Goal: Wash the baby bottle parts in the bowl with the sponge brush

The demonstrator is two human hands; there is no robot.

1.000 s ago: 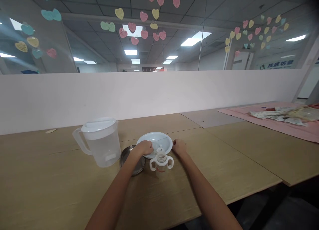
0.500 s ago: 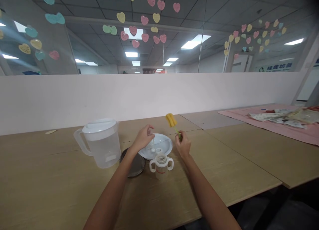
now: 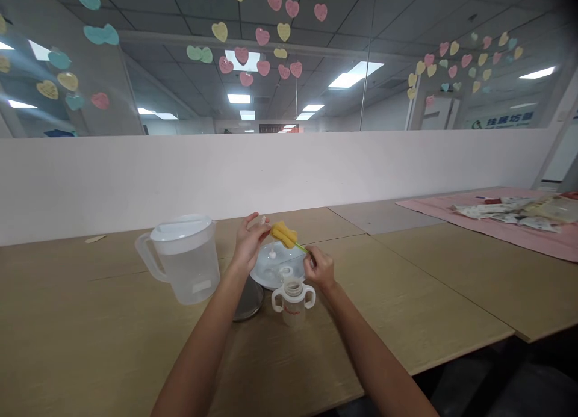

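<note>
In my right hand (image 3: 320, 268) is the green handle of a yellow sponge brush (image 3: 284, 234), its head pointing left. My left hand (image 3: 250, 242) pinches a bottle straw, thin and pale, whose white ball end (image 3: 272, 254) hangs over the white bowl (image 3: 259, 278). The sponge head is at my left fingertips, against or just beside the straw; the contact is partly hidden. In front of the bowl stands a clear baby bottle (image 3: 293, 302), uncapped, with two white handles. A small clear piece (image 3: 286, 274) lies in the bowl behind the bottle.
A lidded pitcher (image 3: 189, 266) of clear liquid stands left of my left arm. A dark round lid or plate (image 3: 249, 301) lies partly under that arm. Packets (image 3: 510, 212) rest on a pink cloth (image 3: 433, 209) at the right. A white wall (image 3: 289, 170) borders the table's back.
The brush has swung left and down from upright, bringing its sponge to my left fingers. My left hand has lifted slightly up and left, raising the straw's ball end.
</note>
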